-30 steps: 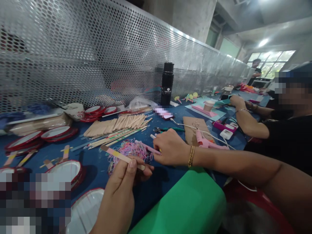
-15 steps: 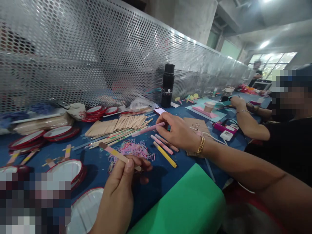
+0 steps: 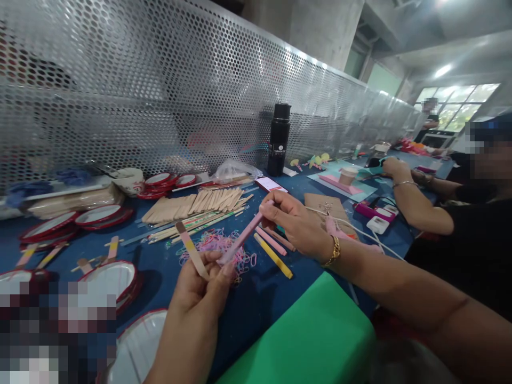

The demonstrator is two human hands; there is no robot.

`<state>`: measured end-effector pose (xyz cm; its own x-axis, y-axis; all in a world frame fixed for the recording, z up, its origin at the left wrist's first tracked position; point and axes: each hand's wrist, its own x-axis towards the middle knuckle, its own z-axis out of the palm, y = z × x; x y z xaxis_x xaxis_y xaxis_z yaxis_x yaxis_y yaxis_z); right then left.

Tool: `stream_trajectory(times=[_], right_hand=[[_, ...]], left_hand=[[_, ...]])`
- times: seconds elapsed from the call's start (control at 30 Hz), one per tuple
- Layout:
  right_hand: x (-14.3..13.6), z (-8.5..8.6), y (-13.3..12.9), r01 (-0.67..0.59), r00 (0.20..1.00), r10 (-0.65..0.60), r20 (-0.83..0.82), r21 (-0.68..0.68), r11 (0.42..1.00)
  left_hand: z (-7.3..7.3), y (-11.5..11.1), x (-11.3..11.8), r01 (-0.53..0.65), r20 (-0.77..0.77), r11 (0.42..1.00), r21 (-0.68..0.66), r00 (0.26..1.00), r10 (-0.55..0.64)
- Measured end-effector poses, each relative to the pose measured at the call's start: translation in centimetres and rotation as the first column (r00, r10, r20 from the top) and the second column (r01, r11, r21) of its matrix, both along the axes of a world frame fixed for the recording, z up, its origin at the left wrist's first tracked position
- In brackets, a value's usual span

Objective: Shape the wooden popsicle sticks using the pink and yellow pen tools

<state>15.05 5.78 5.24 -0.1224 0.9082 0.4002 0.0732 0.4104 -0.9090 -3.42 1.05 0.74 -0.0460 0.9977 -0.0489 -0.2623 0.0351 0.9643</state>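
Observation:
A craft stick (image 3: 192, 250) with brown, pink and yellow bands stands tilted in my left hand (image 3: 192, 309). The thumb and a finger of that hand also pinch the lower end of a light purple marker (image 3: 247, 233). My right hand (image 3: 292, 224), with a gold bracelet at the wrist, grips the marker's upper end, so it slants between both hands. Beneath the marker lies a heap of coloured rubber bands (image 3: 212, 240). Near my right hand are a yellow marker (image 3: 276, 258) and a pink marker (image 3: 271, 240) on the blue table.
Plain craft sticks (image 3: 192, 205) lie fanned behind the rubber bands. Red-rimmed round lids (image 3: 114, 280) spread on the left. Green paper (image 3: 308, 336) covers the front edge. A black bottle (image 3: 279, 140) stands by the perforated metal screen (image 3: 160, 80). A co-worker's hand (image 3: 396, 169) works at right.
My right hand has swung the marker toward my left hand, whose thumb and finger now pinch its lower end. The craft stick has turned more upright.

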Motion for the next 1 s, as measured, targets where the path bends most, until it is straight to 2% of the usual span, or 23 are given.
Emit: stream_trajectory(times=[0.07, 0.13, 0.2, 0.3, 0.4, 0.53, 0.87, 0.93, 1.0], right_hand=[[-0.1, -0.1, -0.2, -0.020, 0.999, 0.020, -0.025, -0.008, 1.000], [-0.2, -0.1, -0.5, -0.024, 0.999, 0.024, -0.027, -0.013, 1.000], [-0.3, -0.1, -0.6, -0.020, 1.000, 0.019, -0.022, -0.012, 1.000], [-0.6, -0.3, -0.8, -0.032, 0.998, 0.032, -0.053, -0.005, 0.999], [-1.0, -0.4, -1.0, -0.111, 0.991, 0.107, -0.084, -0.050, 0.993], [-1.3, -0.3, -1.4, -0.217, 0.976, 0.213, -0.042, -0.130, 0.968], [-1.6, -1.4, -1.1, -0.088, 0.987, 0.068, -0.149, -0.138, 0.987], [-1.1, -1.0, -0.9, -0.079, 0.987, 0.058, -0.150, -0.135, 0.988], [0.6, 0.2, -0.2, -0.008, 0.985, -0.005, -0.172, -0.079, 0.997]], left_hand=[[-0.2, 0.2, -0.1, -0.004, -0.059, 1.000, 0.017, 0.998, 0.005], [-0.3, 0.2, -0.3, 0.057, -0.125, 0.998, 0.009, 0.991, -0.055], [-0.1, 0.0, -0.5, 0.118, -0.191, 0.993, 0.007, 0.975, -0.115], [0.4, -0.5, -0.6, 0.139, -0.258, 0.990, 0.036, 0.958, -0.126], [0.8, -0.9, -0.4, 0.143, -0.295, 0.989, 0.043, 0.947, -0.124], [0.9, -1.0, -0.2, 0.157, -0.295, 0.987, 0.039, 0.945, -0.138], [0.9, -1.2, 0.9, 0.215, -0.254, 0.970, 0.113, 0.950, -0.181], [0.9, -1.4, 0.9, 0.209, -0.242, 0.970, 0.122, 0.954, -0.175], [0.8, -1.6, 0.6, 0.187, -0.228, 0.975, 0.120, 0.961, -0.157]])
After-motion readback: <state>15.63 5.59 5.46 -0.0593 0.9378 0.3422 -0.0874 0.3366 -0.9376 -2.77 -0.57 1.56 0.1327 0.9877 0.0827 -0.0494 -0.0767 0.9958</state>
